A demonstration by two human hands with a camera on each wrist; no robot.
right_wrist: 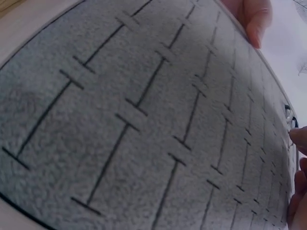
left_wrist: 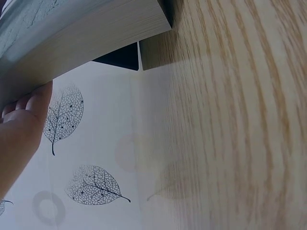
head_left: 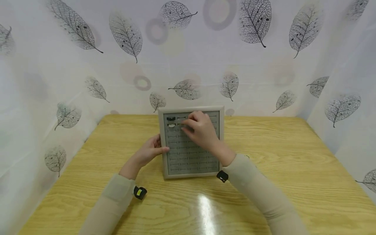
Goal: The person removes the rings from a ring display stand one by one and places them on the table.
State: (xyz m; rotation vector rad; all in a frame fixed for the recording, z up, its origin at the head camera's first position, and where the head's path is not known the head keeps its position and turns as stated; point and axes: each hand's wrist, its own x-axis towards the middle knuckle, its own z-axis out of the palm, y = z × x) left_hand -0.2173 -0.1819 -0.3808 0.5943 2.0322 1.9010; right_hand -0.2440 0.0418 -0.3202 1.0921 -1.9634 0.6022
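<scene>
A framed ring display board (head_left: 192, 151) with a grey slotted pad leans upright on the table. My left hand (head_left: 148, 150) grips its left edge, thumb on the front and fingers behind; the left wrist view shows those fingers (left_wrist: 33, 105) against the frame's side. In the top left slots sit a black ring (head_left: 171, 118) and, below it, a pale silver ring (head_left: 171, 125). My right hand (head_left: 202, 130) pinches a small ring at the second row's second slot, mostly hidden by the fingertips. From the right wrist, the right fingers (right_wrist: 300, 139) appear close to the pad's surface.
The wood-grain table (head_left: 264, 140) extends around the board. A dark stand piece (left_wrist: 122, 56) shows behind the frame in the left wrist view. Leaf-patterned curtain (head_left: 188, 58) hangs behind and at both sides. Each wrist wears a black camera strap (head_left: 140, 192).
</scene>
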